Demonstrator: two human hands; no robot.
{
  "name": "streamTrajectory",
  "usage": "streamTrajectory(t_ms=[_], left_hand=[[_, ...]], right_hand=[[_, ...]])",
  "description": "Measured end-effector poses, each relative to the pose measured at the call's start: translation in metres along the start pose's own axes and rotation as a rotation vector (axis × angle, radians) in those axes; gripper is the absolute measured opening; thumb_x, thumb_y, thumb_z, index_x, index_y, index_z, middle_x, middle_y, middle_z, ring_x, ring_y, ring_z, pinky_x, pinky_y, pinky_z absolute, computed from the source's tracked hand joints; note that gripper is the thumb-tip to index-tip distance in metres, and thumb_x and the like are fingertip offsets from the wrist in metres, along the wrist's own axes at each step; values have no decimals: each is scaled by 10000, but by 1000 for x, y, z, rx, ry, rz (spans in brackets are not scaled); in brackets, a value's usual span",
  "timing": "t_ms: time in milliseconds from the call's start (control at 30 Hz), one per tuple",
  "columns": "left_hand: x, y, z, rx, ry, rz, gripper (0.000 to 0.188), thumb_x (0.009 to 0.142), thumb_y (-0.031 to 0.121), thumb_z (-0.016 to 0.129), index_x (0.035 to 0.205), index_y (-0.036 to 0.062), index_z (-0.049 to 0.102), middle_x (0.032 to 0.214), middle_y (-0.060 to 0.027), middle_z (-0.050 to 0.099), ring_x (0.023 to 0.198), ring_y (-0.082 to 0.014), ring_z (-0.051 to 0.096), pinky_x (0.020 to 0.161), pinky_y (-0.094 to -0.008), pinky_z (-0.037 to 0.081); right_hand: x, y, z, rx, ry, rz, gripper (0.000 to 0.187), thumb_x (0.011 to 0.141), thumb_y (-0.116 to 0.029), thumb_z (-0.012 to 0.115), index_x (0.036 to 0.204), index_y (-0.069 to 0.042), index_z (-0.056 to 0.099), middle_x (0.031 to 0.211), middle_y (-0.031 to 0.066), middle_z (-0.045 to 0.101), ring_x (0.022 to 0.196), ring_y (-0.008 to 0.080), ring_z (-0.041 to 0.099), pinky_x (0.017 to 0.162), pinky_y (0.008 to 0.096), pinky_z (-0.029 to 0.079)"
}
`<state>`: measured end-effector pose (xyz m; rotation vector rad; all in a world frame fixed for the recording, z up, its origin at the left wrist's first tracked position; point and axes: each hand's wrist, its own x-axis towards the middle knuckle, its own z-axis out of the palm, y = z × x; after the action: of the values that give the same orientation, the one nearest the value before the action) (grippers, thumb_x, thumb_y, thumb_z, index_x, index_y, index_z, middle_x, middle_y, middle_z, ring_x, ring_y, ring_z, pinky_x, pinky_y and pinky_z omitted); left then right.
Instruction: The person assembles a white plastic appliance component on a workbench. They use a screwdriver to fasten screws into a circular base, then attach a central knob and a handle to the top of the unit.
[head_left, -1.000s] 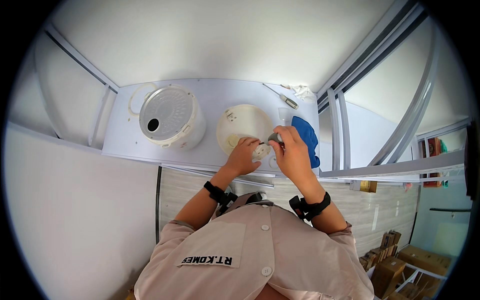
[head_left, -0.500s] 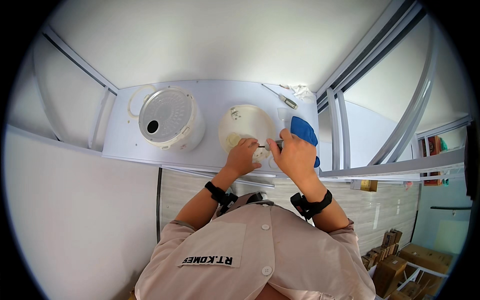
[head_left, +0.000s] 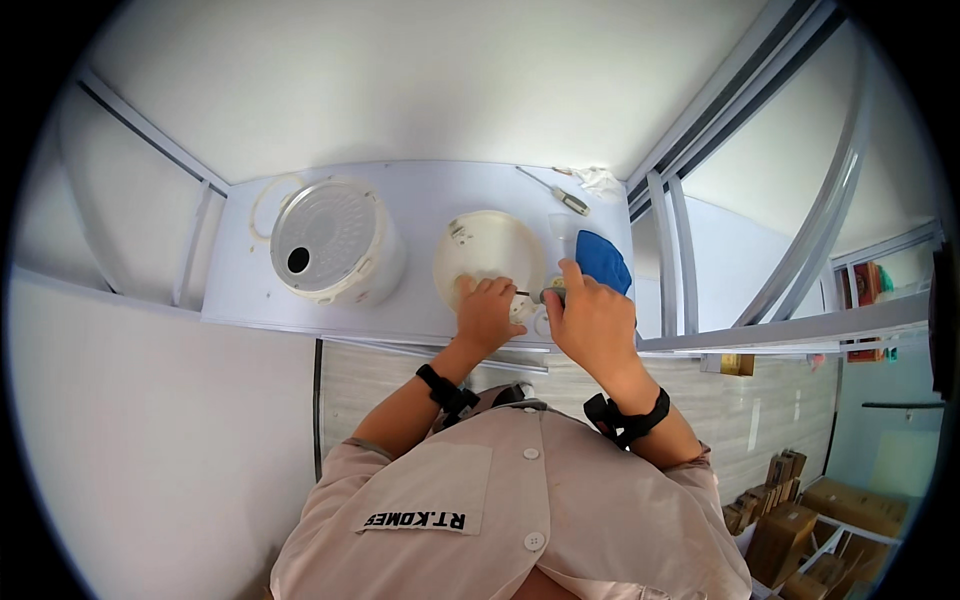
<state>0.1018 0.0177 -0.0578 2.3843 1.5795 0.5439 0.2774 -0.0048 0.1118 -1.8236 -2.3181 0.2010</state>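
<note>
A round cream lid [head_left: 495, 245], apparently from the rice cooker, lies on the bench in front of me. My left hand [head_left: 487, 312] grips its near side, fingers bent over the surface and thumb toward the near edge. In my right hand [head_left: 597, 318] is a screwdriver [head_left: 552, 294], its grey handle partly hidden by the fingers. Its thin shaft points left at the lid's near right side, beside my left fingertips; the tip's exact contact is too small to tell. Further left stands the white rice cooker [head_left: 385, 265], topped by a silvery disc [head_left: 335, 225] with a dark round hole.
A second screwdriver [head_left: 568, 200] lies at the bench's back right, by a crumpled white cloth [head_left: 598, 182]. A blue cloth-like item [head_left: 603, 262] sits beyond my right hand. A cream ring [head_left: 258, 222] lies behind the cooker. Metal frame posts [head_left: 672, 255] border the right side.
My left hand has shifted on the lid, its fingers now covering the small yellowish round part that showed beside them. The screwdriver stays in my right hand, which has moved slightly. The view has shifted a little.
</note>
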Motion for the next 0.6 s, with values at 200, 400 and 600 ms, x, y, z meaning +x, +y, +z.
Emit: streamTrajectory(t_ms=[200,400,600], left_hand=[[3,-6,-6,-17,35,52,726,606,527,923,1154,85,744,1195,12,670,1158,-224,591,1227,-652,202],[4,-14,0,-44,46,66,724,616,565,908,1145,98,747,1187,7,675,1180,-227,588,1225,-625,237],[4,-12,4,-50,78,59,702,593,547,925,1120,116,753,1170,3,684,1194,-233,599,1195,-601,291]], right_hand=[[1,11,0,-26,63,-29,509,841,-247,791,1234,-7,575,944,164,631,787,328,681,559,400,538],[7,25,11,190,353,-401,495,826,-213,816,1201,-15,561,935,162,605,772,335,667,570,399,536],[1,19,18,-6,70,-50,392,857,-195,784,1141,-32,569,888,139,631,706,317,685,576,391,543]])
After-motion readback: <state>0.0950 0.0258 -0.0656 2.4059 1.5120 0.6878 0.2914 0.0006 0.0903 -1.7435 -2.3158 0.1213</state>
